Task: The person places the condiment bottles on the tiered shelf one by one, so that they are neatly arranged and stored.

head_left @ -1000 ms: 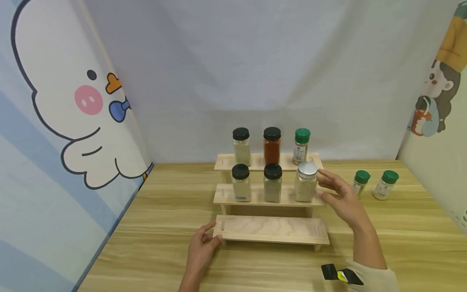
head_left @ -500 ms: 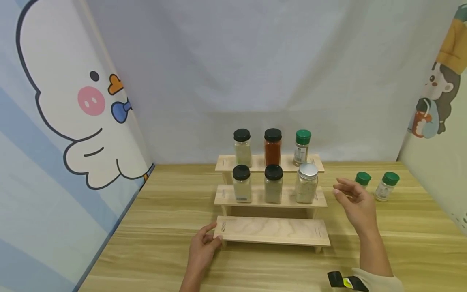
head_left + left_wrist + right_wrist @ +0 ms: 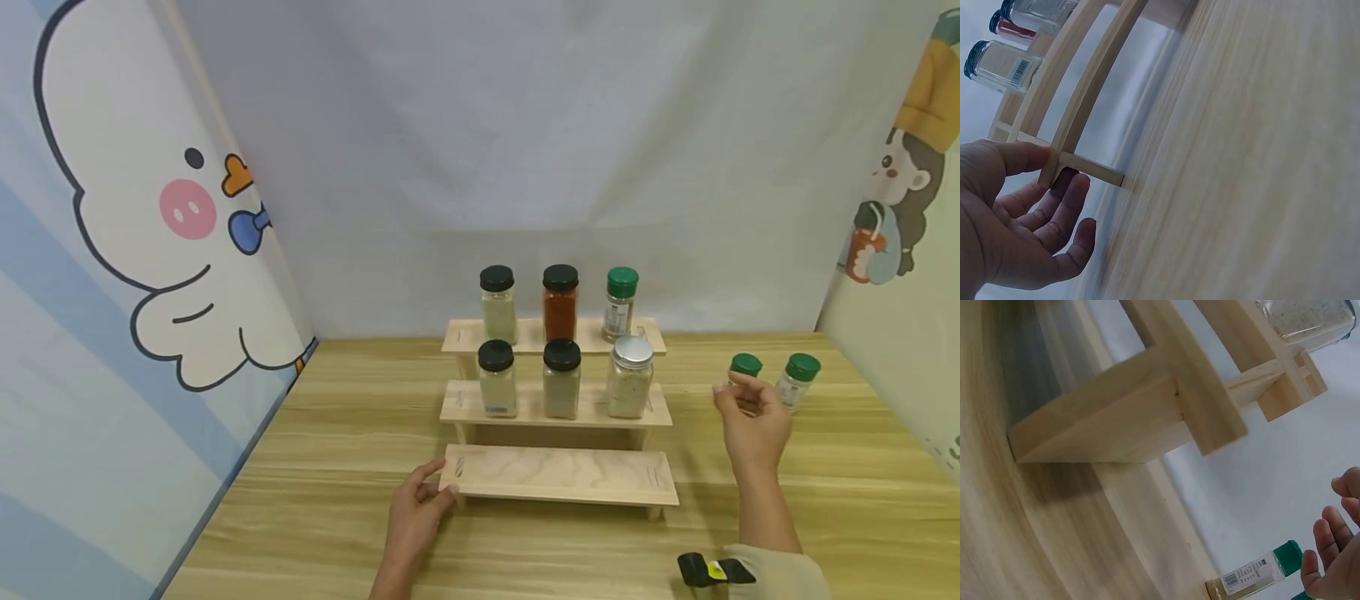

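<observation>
My left hand (image 3: 414, 507) grips the left end of the lowest step of a three-tier wooden spice rack (image 3: 562, 473). In the left wrist view, thumb and fingers sit on either side of the board's end. On the right, my right hand (image 3: 756, 429) holds nothing, its fingers loosely bent. It overlaps a green-lidded spice jar (image 3: 746, 364) and lies close to a second green-lidded jar (image 3: 797, 379). The right wrist view shows the fingers beside a green-lidded jar (image 3: 1250, 577) with a barcode label. The middle step bears a silver-lidded jar (image 3: 632, 383) at its right end.
Two black-lidded jars, a pale one (image 3: 497, 387) and a greyish one (image 3: 562, 387), share the middle step. On the top step stand a black-lidded pale jar (image 3: 498, 312), a red spice jar (image 3: 560, 310) and a green-lidded jar (image 3: 619, 304). A curtain (image 3: 562, 167) hangs behind.
My right hand has moved away from the silver-lidded jar, rightward to the two green-lidded jars on the table. My left hand stays on the rack's lowest step.
</observation>
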Demonstrator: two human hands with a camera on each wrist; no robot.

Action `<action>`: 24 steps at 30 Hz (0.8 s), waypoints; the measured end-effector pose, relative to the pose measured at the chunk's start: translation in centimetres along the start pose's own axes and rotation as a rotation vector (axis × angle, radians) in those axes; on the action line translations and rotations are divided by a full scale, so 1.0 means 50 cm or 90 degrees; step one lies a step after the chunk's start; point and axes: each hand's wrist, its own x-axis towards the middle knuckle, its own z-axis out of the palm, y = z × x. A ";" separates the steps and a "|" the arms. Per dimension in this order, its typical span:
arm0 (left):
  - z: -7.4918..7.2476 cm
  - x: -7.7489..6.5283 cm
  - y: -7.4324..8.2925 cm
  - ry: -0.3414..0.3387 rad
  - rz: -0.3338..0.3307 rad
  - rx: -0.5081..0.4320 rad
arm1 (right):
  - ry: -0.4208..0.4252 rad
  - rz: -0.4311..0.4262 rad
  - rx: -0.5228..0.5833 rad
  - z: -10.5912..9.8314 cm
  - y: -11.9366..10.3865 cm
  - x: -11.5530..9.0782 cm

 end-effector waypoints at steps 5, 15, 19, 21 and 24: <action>-0.001 -0.001 -0.001 -0.001 0.006 -0.005 | 0.052 0.040 0.030 0.005 0.014 0.017; 0.001 0.000 0.000 -0.005 0.018 -0.020 | 0.137 0.130 0.099 0.004 0.058 0.059; 0.000 -0.001 0.000 -0.004 0.013 -0.014 | 0.104 0.167 0.041 0.003 0.073 0.073; -0.001 -0.002 0.000 -0.005 0.008 -0.006 | 0.087 0.180 0.012 0.003 0.081 0.078; -0.002 -0.002 0.000 -0.006 0.000 -0.001 | 0.059 0.187 -0.021 0.003 0.093 0.084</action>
